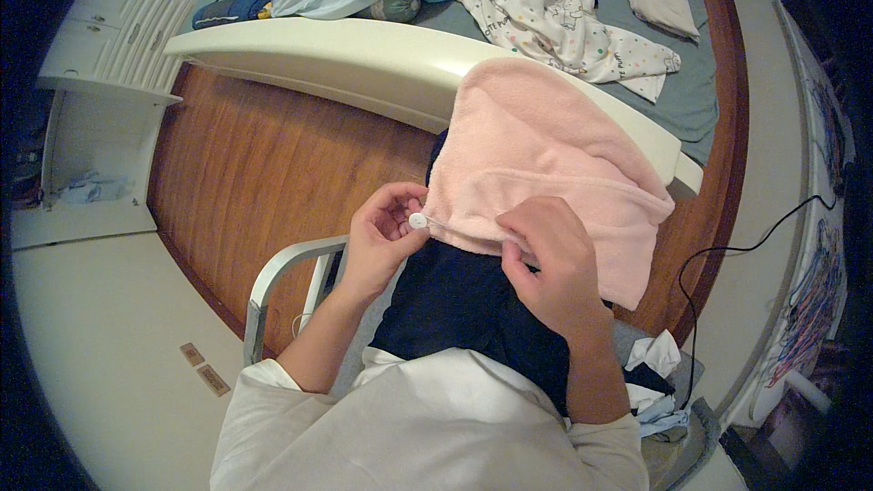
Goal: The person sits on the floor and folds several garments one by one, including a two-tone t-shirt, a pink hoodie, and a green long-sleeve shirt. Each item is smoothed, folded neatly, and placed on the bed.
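A pink fleece cloth (545, 143), hood-like in shape, lies over my dark-clothed lap and reaches up to the white bed footboard. At its lower left corner is a white button (418, 221), which the fingers of my left hand (389, 232) hold along with the cloth's edge. My right hand (556, 259) pinches the lower edge of the same cloth between thumb and fingers, to the right of the button. A thin pale strand or strip runs from near the button toward my right hand; its exact kind is unclear.
Beyond the footboard (327, 48), a bed holds a printed white garment (539, 7), folded clothes and dark fabrics. A metal chair armrest (273, 266) stands at my left. Small cloths (655, 354) and a black cable (689, 293) are at my right. A white cabinet (102, 82) stands at far left.
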`<state>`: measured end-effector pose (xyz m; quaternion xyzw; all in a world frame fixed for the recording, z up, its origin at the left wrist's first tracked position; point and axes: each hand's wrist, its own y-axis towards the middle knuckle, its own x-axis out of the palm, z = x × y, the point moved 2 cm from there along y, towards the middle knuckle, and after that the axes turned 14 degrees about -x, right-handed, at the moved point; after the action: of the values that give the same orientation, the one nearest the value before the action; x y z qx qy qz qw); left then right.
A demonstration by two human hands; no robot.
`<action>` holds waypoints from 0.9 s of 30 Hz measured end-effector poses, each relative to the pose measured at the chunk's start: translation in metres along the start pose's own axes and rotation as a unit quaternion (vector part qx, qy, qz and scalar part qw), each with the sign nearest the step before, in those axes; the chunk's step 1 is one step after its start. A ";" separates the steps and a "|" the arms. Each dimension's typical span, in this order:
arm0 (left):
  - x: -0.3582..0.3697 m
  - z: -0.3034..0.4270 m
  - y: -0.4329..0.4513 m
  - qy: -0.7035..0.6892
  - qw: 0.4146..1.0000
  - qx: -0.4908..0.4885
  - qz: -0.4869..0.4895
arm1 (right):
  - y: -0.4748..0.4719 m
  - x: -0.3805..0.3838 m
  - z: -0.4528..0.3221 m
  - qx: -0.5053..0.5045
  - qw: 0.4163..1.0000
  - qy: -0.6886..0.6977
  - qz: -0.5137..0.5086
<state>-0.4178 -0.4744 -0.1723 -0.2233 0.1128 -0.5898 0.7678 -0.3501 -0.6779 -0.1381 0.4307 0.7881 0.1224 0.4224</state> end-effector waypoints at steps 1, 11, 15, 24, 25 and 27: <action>-0.001 -0.001 0.000 0.008 1.000 -0.004 0.008 | 0.001 -0.002 0.000 0.000 1.000 0.001 0.010; -0.002 -0.002 -0.003 -0.060 0.997 -0.039 0.016 | 0.003 -0.006 0.003 0.027 0.999 0.020 0.041; -0.010 -0.009 0.002 -0.186 0.974 -0.120 -0.042 | 0.003 -0.009 -0.005 0.012 0.998 0.055 0.036; 0.002 0.001 0.012 0.187 0.967 0.133 0.107 | -0.028 -0.047 -0.003 0.055 0.997 -0.026 0.054; 0.005 0.012 0.011 0.314 0.911 0.233 0.132 | -0.036 -0.056 0.005 0.081 0.993 -0.046 0.066; 0.015 0.029 0.011 0.330 0.912 0.235 0.071 | -0.051 -0.077 0.022 0.135 0.983 -0.089 0.089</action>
<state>-0.3915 -0.4802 -0.1512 0.1796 0.2328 -0.5836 0.7570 -0.3411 -0.7723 -0.1367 0.5613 0.7151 0.0134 0.4163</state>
